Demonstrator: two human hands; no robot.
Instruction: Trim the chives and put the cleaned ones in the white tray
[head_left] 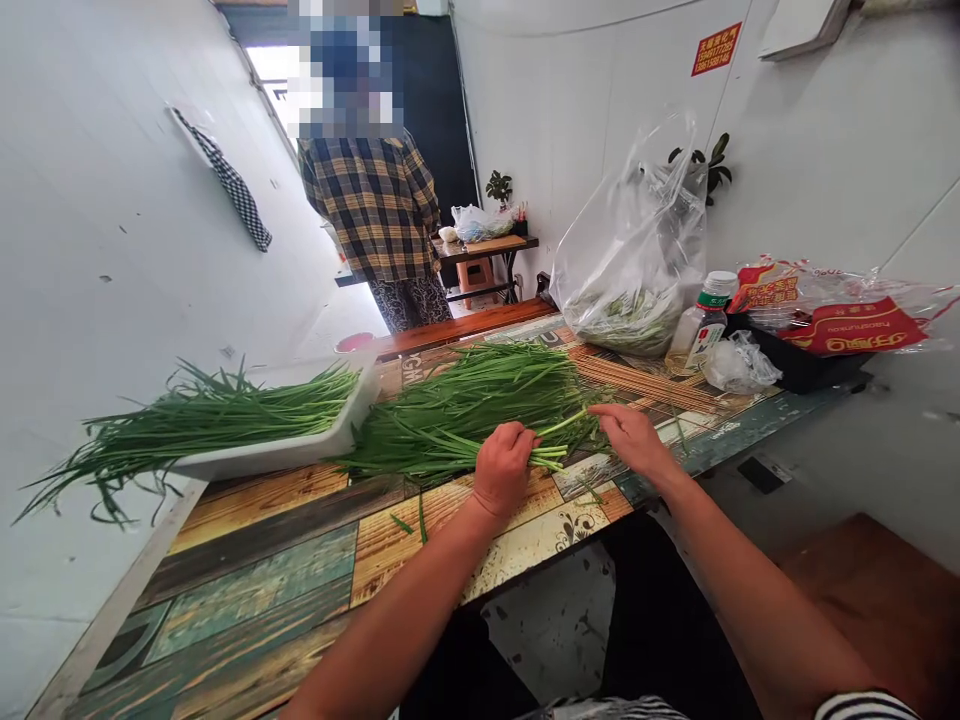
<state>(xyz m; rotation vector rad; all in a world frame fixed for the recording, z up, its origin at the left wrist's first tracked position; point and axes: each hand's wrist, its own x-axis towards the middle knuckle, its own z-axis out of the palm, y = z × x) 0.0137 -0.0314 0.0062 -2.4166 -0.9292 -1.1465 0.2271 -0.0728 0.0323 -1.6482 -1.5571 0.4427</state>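
Observation:
A small bunch of garlic chives [551,457] is gripped in my left hand [506,465], pale stem ends pointing right and green leaves trailing left. My right hand [631,438] pinches the end of a single chive stem [566,421] that sticks out from the left hand. Behind both hands a big loose pile of chives [465,395] covers the table. To the left, more chives [247,410] lie in a white foam tray [300,452], their leaves hanging over its far left side.
The wood-patterned table [277,570] bears a clear plastic bag [630,260] of greens, wooden skewers [652,380], a white-capped bottle [701,325], crumpled plastic [741,362] and a red-printed package [840,325]. Beyond it stands a person in a plaid shirt [371,205], near a small table [491,246].

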